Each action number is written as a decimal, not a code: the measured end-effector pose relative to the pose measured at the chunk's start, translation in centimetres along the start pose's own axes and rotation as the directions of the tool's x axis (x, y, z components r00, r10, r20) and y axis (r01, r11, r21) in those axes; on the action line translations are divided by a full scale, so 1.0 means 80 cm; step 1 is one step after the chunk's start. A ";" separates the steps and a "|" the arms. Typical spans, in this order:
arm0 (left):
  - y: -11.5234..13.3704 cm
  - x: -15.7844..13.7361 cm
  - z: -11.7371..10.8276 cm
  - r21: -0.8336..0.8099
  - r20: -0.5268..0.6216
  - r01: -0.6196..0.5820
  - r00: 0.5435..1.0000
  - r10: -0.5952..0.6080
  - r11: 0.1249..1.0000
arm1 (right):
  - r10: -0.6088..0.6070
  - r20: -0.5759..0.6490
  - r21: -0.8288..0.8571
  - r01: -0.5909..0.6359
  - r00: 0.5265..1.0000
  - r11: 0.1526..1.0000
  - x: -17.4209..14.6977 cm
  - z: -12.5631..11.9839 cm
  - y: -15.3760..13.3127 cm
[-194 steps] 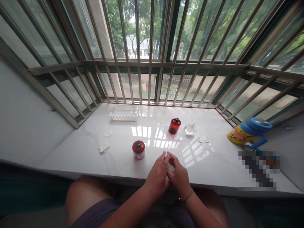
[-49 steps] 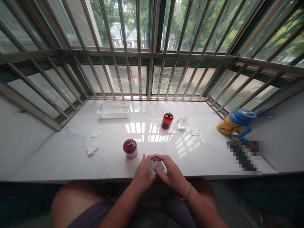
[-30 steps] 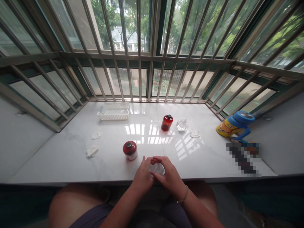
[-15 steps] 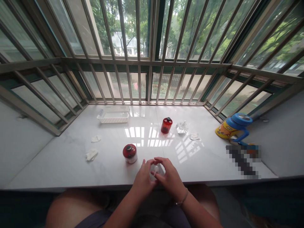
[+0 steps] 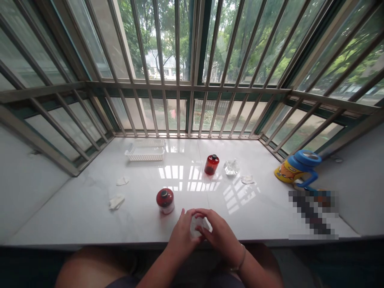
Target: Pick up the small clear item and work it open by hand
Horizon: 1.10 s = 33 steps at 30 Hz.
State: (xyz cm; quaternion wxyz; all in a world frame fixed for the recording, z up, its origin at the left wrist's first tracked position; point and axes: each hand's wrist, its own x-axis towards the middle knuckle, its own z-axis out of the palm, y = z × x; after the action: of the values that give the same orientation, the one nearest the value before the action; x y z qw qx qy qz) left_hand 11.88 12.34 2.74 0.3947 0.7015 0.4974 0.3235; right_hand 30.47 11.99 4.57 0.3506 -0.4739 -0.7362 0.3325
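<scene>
Near edge of white marbled tabletop (image 5: 90,224), ctr: L hand (image 5: 180,234) & R hand (image 5: 222,232) close round a small clear container (image 5: 194,225) btwn them. L fingers clamped on its left side, R fingers & bent thumb on its right; fingertips of both meet, or nearly, over its far side, exact contact hidden. Thin bracelet (image 5: 243,256) on R wrist. Blurred-out patch (image 5: 315,214), far right.

Just beyond hands, left: near red bottle (image 5: 165,201) w/ black cap, upright. Farther left: 2 crumpled white tissues (image 5: 116,201), apart. Right: another tissue (image 5: 247,179); yellow/blue jug (image 5: 289,171) w/ handle, by the wall. Back of it, ctr-right: far red bottle (image 5: 211,165), upright, just left of clear square dish (image 5: 231,167). Far left: white plastic basket (image 5: 146,156), nr window bars (image 5: 178,106); trees (image 5: 168,44) outside.
</scene>
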 end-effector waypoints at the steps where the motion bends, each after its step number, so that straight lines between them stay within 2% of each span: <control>1: 0.000 0.000 0.000 -0.001 -0.001 -0.001 1.000 0.001 1.000 | -0.007 0.008 0.002 0.007 1.000 1.000 0.000 -0.001 0.001; 10: 0.006 -0.001 -0.002 0.010 0.020 0.021 1.000 -0.022 1.000 | -0.086 0.086 0.027 0.084 0.993 0.996 -0.002 -0.007 0.002; 17: -0.002 -0.002 0.001 0.041 0.016 0.005 1.000 -0.006 0.999 | -0.166 0.041 -0.049 0.168 0.985 0.985 -0.009 -0.013 0.007; 21: -0.007 -0.002 0.002 0.038 0.019 0.014 1.000 -0.015 0.999 | -0.139 -0.061 -0.105 0.132 0.988 0.986 -0.017 -0.015 0.019; 27: -0.005 -0.002 -0.001 0.031 0.039 -0.054 0.998 0.053 0.998 | -0.096 -0.066 -0.094 0.090 0.993 0.992 -0.019 0.006 0.013; 30: -0.004 -0.003 -0.001 0.026 0.024 -0.036 0.999 0.036 0.999 | -0.007 -0.140 -0.073 -0.003 0.990 0.997 -0.015 0.017 0.015; 33: -0.002 -0.003 -0.001 0.024 0.018 -0.007 1.000 0.007 1.000 | 0.037 -0.107 -0.049 -0.042 0.994 0.998 -0.011 0.012 0.017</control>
State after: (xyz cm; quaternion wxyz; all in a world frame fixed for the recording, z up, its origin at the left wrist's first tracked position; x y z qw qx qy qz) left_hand 11.72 12.19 2.64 0.3896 0.7108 0.4953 0.3127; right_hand 30.54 11.44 2.76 0.3703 -0.5142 -0.7152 0.2949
